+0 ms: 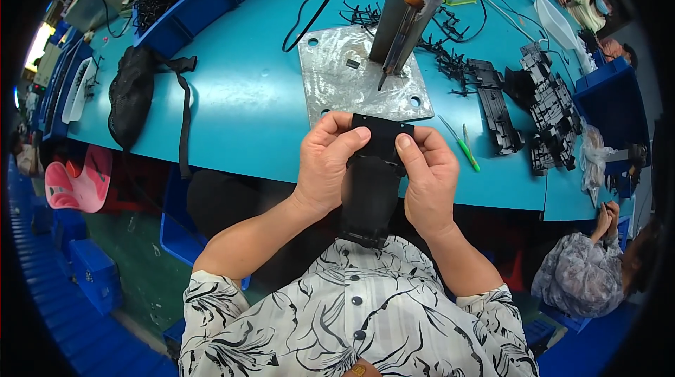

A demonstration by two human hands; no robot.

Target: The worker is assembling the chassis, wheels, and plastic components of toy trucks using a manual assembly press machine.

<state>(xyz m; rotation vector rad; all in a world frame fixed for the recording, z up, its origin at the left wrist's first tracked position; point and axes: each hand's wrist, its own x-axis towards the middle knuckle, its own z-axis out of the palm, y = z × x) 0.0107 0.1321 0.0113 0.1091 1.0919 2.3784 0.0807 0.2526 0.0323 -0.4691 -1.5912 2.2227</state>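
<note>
At the turquoise table (232, 117): I'm watching a black, oblong, plastic-looking panel (374, 191).
Left hand (328, 159): is pinching its upper-left corner.
Right hand (430, 177): is pinching its upper-right corner, probably keeping it steady.

Head view: single, wide fisheye, left of a head-worn pair; upright, facing down; wearer's shirt (383, 307) close below, counter (242, 113) stretching ahead toward the upper edge.
</note>
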